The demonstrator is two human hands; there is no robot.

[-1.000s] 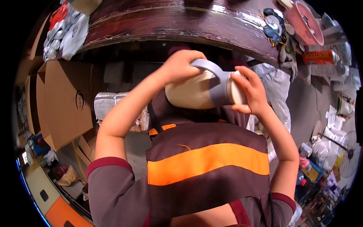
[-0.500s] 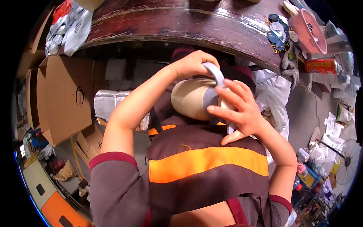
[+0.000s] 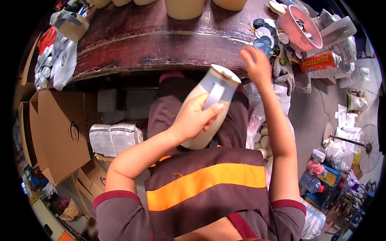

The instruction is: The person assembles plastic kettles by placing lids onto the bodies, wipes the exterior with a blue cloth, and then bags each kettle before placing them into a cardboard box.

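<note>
My left hand (image 3: pixel 197 114) is closed round the grey handle of a beige jug (image 3: pixel 209 128), which leans on my lap with its top tilted up to the right. A grey band runs round the jug's upper part, and a pale lid with a beige knob (image 3: pixel 226 73) covers its mouth. My right hand (image 3: pixel 257 66) is raised at the table's front edge, somewhat blurred, its fingers apart and nothing seen in them. Just beyond it lie several round dark blue and white tags (image 3: pixel 263 40) with yellow strings.
Along the back of the dark red table (image 3: pixel 152 44) stand several beige jugs (image 3: pixel 183 9). A pink basin (image 3: pixel 295 32), a red can (image 3: pixel 320 62) and grey gloves (image 3: pixel 283 72) crowd its right end. Cardboard boxes (image 3: pixel 60 128) stand at left; a bag of pale lids (image 3: pixel 263 140) is by my right leg.
The jug has turned more upright, lid end up. My left hand now grips its handle, while my right hand has left the jug and moved up toward the tags. The view has shifted.
</note>
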